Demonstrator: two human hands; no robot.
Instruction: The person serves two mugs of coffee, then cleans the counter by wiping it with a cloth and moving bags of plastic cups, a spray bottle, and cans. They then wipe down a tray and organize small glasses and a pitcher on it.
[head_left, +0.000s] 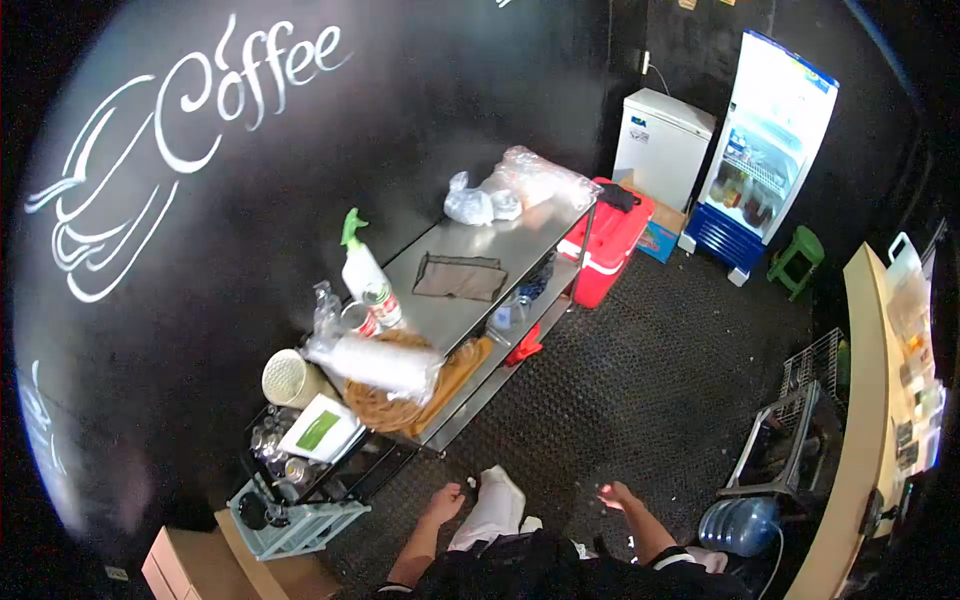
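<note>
My left hand [444,502] hangs low in front of my body, beside my pale trouser leg [495,505]. Its fingers are loosely bent, and nothing shows in them. On the other side, my right hand [619,496] is held out over the dark textured floor mat [620,400], fingers slightly apart and holding nothing visible. Neither hand touches anything. Nearest to the left hand is the steel shelf table [410,275], bearing a spray bottle [371,285], a plastic-wrapped white roll [385,366], a woven basket [375,408] and a folded dark cloth [460,278].
A red cooler [610,240], a white chest freezer [663,140] and a lit glass-door fridge [765,150] stand at the back. Along the right are a green stool [797,263], a water jug [738,526] and a wooden counter [865,400]. A grey crate [300,530] sits lower left.
</note>
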